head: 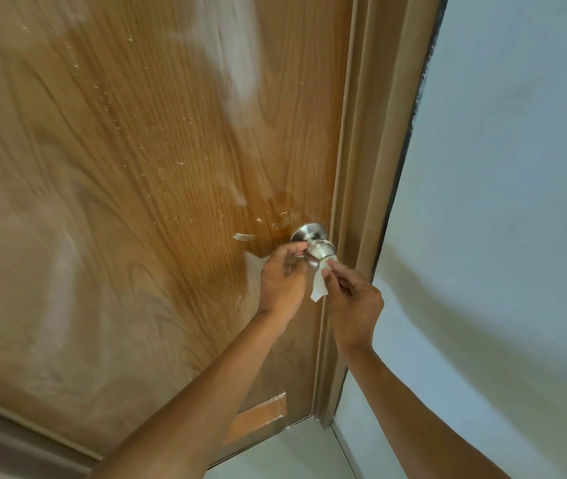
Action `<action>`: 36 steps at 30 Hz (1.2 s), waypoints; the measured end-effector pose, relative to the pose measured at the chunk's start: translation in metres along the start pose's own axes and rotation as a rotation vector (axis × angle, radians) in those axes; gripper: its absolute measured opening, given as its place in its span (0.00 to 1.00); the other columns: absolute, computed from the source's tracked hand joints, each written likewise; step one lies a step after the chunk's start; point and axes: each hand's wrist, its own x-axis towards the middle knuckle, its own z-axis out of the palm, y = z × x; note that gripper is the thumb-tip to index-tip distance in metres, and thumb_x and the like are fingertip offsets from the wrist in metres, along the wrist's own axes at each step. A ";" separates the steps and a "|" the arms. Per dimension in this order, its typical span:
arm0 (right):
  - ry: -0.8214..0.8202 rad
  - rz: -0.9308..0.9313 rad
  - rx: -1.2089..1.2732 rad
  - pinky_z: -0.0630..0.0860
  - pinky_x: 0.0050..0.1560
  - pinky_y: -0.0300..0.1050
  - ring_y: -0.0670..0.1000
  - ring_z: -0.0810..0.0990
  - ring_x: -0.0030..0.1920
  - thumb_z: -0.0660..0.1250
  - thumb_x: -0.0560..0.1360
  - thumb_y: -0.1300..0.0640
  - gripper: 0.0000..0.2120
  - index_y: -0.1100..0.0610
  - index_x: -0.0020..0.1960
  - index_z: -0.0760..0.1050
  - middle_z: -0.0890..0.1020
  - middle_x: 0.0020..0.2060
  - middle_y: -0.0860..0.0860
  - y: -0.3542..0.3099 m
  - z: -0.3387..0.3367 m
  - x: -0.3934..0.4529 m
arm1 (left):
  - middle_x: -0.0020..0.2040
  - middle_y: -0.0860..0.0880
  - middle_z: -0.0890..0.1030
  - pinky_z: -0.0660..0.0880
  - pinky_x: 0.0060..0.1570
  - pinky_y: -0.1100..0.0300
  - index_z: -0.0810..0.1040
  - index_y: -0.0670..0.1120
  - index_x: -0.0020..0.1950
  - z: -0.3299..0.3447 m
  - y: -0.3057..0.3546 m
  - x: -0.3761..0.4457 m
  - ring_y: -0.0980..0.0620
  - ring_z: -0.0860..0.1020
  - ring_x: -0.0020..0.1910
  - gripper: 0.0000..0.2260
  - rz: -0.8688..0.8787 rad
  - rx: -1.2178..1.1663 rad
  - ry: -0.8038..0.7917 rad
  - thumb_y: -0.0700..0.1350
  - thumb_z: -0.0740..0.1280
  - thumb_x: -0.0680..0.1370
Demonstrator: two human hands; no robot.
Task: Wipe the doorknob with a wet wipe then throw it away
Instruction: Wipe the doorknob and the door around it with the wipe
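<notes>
Doorknob (320, 252) juts from door (137, 167) toward both hands. Right hand (354, 302), just below-right, pinches wet wipe (318, 286) against knob's underside. Left hand (282, 278), curled, fingertips steady knob's left side. Wiping under way, I judge.

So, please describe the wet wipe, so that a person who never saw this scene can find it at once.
Find the brown wooden door and follow its right edge down to the silver doorknob. Just under the knob, between the left hand and right hand, hangs the wet wipe: the only small, white, crumpled thing there.
</notes>
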 end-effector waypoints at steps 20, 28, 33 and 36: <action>-0.337 0.240 0.166 0.82 0.47 0.44 0.49 0.84 0.50 0.73 0.72 0.57 0.15 0.53 0.58 0.79 0.85 0.48 0.50 0.004 -0.016 0.003 | 0.46 0.49 0.84 0.76 0.39 0.66 0.83 0.48 0.47 -0.020 -0.034 -0.018 0.55 0.81 0.45 0.04 -0.131 -0.073 -0.197 0.48 0.70 0.76; -0.095 0.203 0.114 0.83 0.37 0.43 0.50 0.85 0.47 0.72 0.73 0.63 0.07 0.57 0.50 0.80 0.84 0.48 0.52 0.007 -0.017 0.004 | 0.49 0.46 0.84 0.79 0.41 0.63 0.81 0.48 0.53 -0.021 -0.032 -0.017 0.55 0.83 0.43 0.06 -0.118 -0.154 -0.212 0.44 0.70 0.77; 0.027 0.076 -0.021 0.80 0.44 0.35 0.45 0.84 0.45 0.73 0.73 0.60 0.07 0.55 0.51 0.83 0.86 0.45 0.47 0.002 -0.014 0.014 | 0.49 0.50 0.84 0.78 0.43 0.64 0.80 0.50 0.53 -0.016 -0.029 -0.015 0.55 0.84 0.44 0.06 -0.111 -0.136 -0.188 0.46 0.70 0.77; 0.033 0.029 -0.090 0.78 0.46 0.32 0.43 0.83 0.45 0.73 0.74 0.59 0.06 0.54 0.50 0.84 0.86 0.44 0.47 0.002 -0.010 0.013 | 0.48 0.49 0.84 0.78 0.44 0.63 0.80 0.49 0.53 -0.015 -0.028 -0.013 0.55 0.84 0.44 0.06 -0.115 -0.137 -0.191 0.46 0.70 0.77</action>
